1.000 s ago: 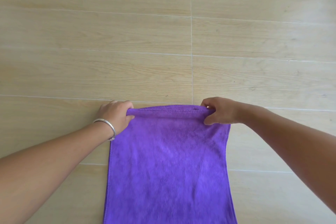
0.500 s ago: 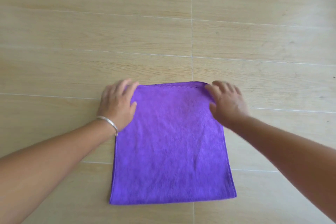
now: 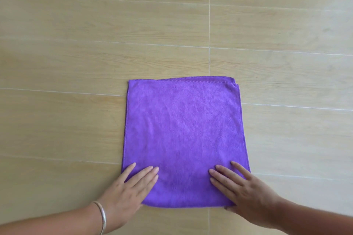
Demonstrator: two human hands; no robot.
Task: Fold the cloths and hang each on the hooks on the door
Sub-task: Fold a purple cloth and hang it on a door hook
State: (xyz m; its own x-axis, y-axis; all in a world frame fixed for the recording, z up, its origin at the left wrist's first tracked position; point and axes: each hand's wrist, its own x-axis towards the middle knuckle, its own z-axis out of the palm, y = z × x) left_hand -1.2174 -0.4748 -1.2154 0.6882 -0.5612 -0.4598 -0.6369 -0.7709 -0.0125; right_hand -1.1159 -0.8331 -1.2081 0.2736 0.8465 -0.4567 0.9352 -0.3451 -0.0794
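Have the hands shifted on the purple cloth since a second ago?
Yes. Both hands, left and right, came back from the purple cloth's far hemmed edge to its near corners and lie flat; the floor seams show the camera moved too.

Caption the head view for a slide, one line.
Both hands, left hand and right hand, press flat on the near corners of a folded purple cloth on the wood-look floor.

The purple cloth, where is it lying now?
In the head view, the purple cloth lies flat on the wood-look floor, centre-low, with both hands pressing its near corners.
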